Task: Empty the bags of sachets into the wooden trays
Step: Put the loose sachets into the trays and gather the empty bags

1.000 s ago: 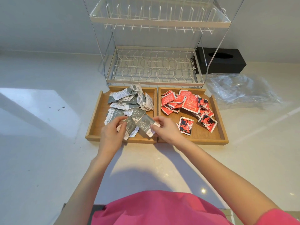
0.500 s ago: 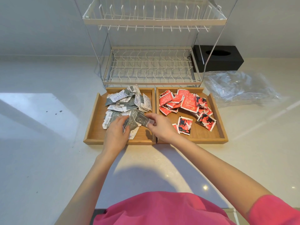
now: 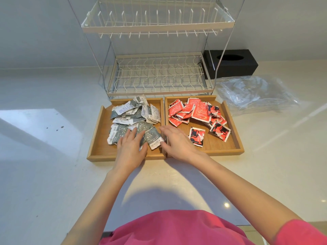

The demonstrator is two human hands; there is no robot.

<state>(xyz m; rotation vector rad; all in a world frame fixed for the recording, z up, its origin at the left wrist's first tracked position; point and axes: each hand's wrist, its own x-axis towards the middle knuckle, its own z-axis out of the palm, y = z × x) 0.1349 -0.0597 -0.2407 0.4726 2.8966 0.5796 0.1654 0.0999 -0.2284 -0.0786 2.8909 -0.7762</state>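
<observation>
Two wooden trays sit side by side on the counter. The left tray holds a heap of grey and white sachets. The right tray holds red sachets, with one lying apart near its front. My left hand lies flat, fingers spread, on the front grey sachets. My right hand rests open over the divide between the trays, its fingertips beside a grey sachet. Neither hand grips anything. Empty clear plastic bags lie crumpled to the right.
A white wire dish rack stands directly behind the trays, its upper shelf overhanging them. A black tissue box sits at the back right. White counter stretches to the left and in front of the trays.
Both hands lowered the grey sachets they held into the left tray and let go. They now lie flat and open. The camera tilted closer to the trays.
</observation>
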